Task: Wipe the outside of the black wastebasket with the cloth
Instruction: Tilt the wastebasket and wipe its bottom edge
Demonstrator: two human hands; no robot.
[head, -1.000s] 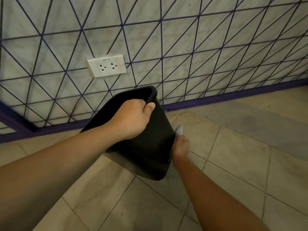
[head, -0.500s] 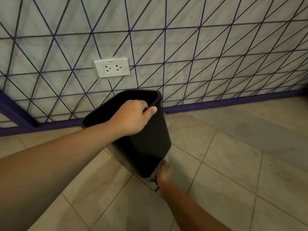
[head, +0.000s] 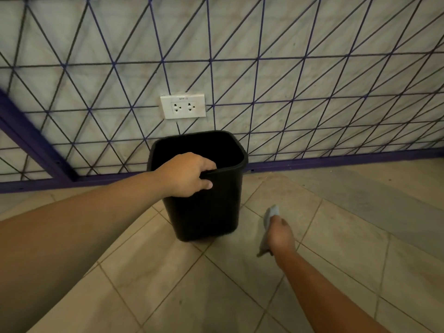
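Black wastebasket [head: 204, 200] is seen upright on the tiled floor [head: 336, 248], just in front of the wall at 12 o'clock, directly below a white double socket [head: 183, 106]. Its mouth faces up; the interior is too dark for any contents to be told.

Left hand [head: 186, 175] is clamped on the near rim at the basket's 9 o'clock corner: fingers curled over the edge into the opening, thumb [head: 204, 183] pressed on the outer wall. Judged purpose: the light basket is steadied so it cannot slide or tip under wiping pressure.

Right hand [head: 280, 234] is held low at 4 o'clock of the basket, apart from it, fingers closed round a pale grey cloth [head: 270, 216] that protrudes above and below the fist. No contact between cloth and basket is noted.

Judgement: the cloth is bunched for a firm pad; the right wall lies nearest for any stroke.
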